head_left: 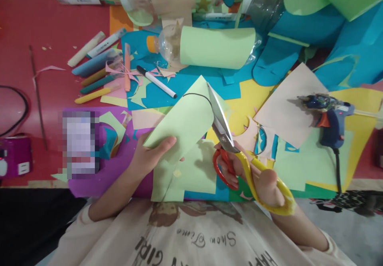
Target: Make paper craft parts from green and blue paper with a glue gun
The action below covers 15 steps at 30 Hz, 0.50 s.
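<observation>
My left hand (152,152) pinches the lower left part of a light green paper (185,118), thumb on top. A dark curved line is drawn near its upper end, and the right edge is cut round along part of that line. In my right hand (263,182) is a pair of scissors (249,174) with one red and one yellow handle loop. Their blades point up and away, at the paper's curved right edge. A strip of the paper shows behind the blades. More light green paper (200,174) lies beneath my hands.
A plastic bottle (169,44) wrapped in green paper lies beyond. A blue glue gun (333,128) rests at right. Several markers (103,68), a white pen (157,82), paper scraps and a phone (80,144) lie at left.
</observation>
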Available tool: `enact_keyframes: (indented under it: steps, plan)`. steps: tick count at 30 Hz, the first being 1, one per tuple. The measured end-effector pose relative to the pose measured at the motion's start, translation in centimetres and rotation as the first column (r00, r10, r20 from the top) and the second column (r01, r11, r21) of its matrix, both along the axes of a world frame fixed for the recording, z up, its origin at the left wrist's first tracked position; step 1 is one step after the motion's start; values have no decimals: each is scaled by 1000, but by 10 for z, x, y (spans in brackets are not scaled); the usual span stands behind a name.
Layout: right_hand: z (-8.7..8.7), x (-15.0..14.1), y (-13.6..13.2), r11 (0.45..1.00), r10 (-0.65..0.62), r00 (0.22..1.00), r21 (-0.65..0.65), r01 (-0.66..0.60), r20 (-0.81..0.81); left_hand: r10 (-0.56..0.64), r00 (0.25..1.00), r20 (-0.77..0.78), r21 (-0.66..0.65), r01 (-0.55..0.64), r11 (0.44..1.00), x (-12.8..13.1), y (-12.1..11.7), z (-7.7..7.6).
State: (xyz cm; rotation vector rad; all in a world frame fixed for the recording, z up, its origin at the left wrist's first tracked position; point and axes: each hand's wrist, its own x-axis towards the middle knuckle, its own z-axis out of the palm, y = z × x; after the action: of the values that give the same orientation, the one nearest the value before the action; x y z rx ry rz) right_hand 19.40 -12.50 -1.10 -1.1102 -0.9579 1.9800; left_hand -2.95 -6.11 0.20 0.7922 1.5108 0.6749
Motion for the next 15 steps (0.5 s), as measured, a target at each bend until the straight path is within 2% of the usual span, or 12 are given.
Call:
enact_keyframes:
  steps: [5,8,12,15]
  plan:
    - [4,1,2,999,-7,995,-40,2,-104,15,997,79,-91,-7,996,1,1,3]
    - [1,2,1,998,-14,992,-69,5,-122,0,995,97,-103,11,995,1,3,4]
    - [-1,4,-1,995,-33,991,-94,21,-128,-47,998,43,-91,51,995,-1,4,6]
    - [-1,4,0,996,-49,988,-86,37,-145,-37,998,48,-77,40,996,-1,5,4]
